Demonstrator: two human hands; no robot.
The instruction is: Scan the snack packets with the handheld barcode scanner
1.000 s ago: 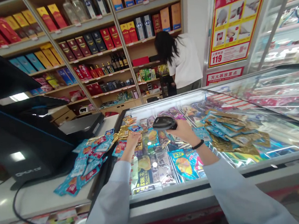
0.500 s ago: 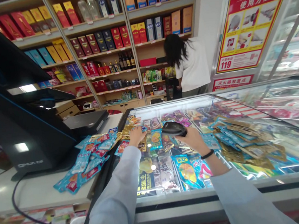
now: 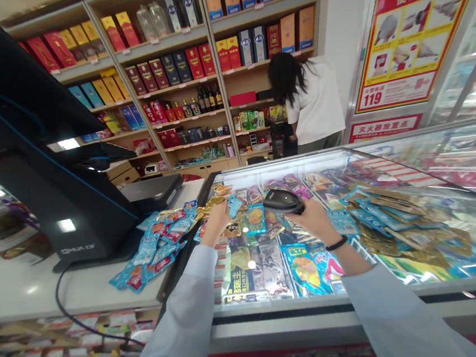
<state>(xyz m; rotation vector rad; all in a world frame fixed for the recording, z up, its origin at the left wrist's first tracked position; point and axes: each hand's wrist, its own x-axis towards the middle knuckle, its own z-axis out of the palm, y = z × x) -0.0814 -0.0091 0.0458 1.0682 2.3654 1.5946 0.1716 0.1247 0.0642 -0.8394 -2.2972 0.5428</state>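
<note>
Taking the black scanner as the clock's centre, with twelve straight ahead, the right hand sits at about four o'clock, fingers wrapped round the handle. That grip probably serves to leave the scanner's broad end unblocked, since it points towards nine o'clock, where the left hand is. The left hand is narrowed on a small blue packet, seemingly pinched near one end so that most of its face stays uncovered; the back of the hand hides the fingertips, so the exact hold cannot be told. Packet and scanner are apart but near each other, both over the glass top of the freezer, which seems to double as a handy flat surface between two heaps. One heap, of blue-and-red packets, lies between eight and nine o'clock on the white counter, close to the freezer's edge, perhaps for an easy reach by the left hand. The other, of blue and gold packets, lies on the glass between three and four o'clock, well apart from the first, which likely stops the two from mixing. The till screen stands on the counter towards ten o'clock, tilted, apparently for easier reading. At one o'clock, beyond the freezer, a person in a white top bends towards the shelves.
</note>
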